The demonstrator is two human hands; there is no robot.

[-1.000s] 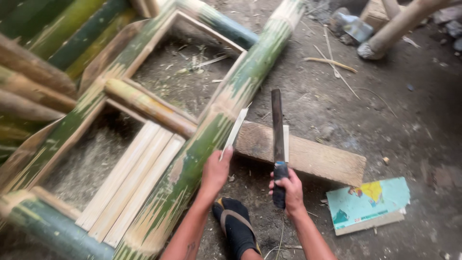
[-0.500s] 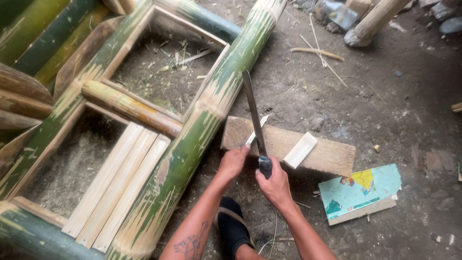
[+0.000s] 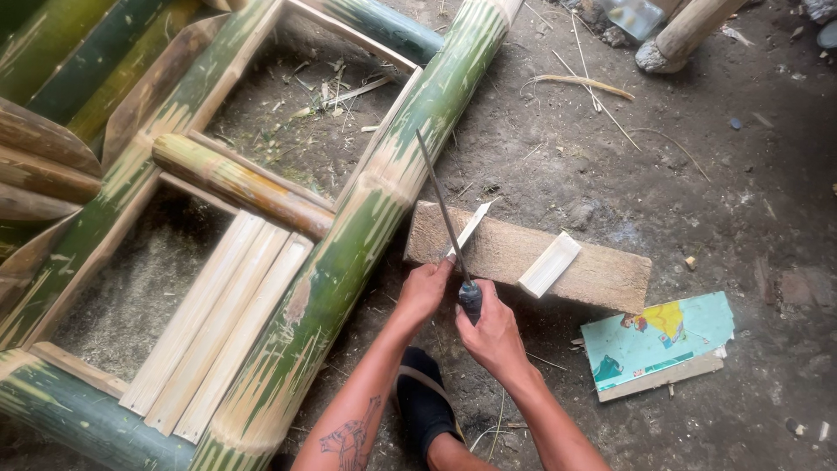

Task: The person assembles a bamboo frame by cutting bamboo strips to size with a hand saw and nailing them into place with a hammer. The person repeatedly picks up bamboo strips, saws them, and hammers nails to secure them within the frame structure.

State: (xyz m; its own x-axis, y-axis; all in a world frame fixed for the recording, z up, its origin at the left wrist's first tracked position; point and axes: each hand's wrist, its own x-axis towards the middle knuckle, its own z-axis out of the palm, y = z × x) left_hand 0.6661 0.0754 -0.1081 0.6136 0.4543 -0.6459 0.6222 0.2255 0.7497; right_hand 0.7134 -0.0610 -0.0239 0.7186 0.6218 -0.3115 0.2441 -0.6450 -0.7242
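My left hand [image 3: 425, 290] pinches a thin pale bamboo sliver [image 3: 471, 226] that rests slanted on a wooden block [image 3: 602, 270]. My right hand [image 3: 490, 330] grips the dark handle of a long knife [image 3: 440, 203], whose blade points up and away, its edge against the sliver. A short cut piece of pale bamboo [image 3: 549, 263] lies on the block to the right. A thick green bamboo pole [image 3: 366, 218] of a frame lies just left of my hands.
The bamboo frame [image 3: 131, 201] with several pale slats [image 3: 218, 323] fills the left side on dirt ground. My foot in a dark sandal [image 3: 425, 406] is below my hands. A teal printed board [image 3: 658, 342] lies at right, a post [image 3: 689, 30] at top right.
The knife swung from lying beside the sliver to standing against it. A short piece came off and now lies on the block. My hands drew close together.
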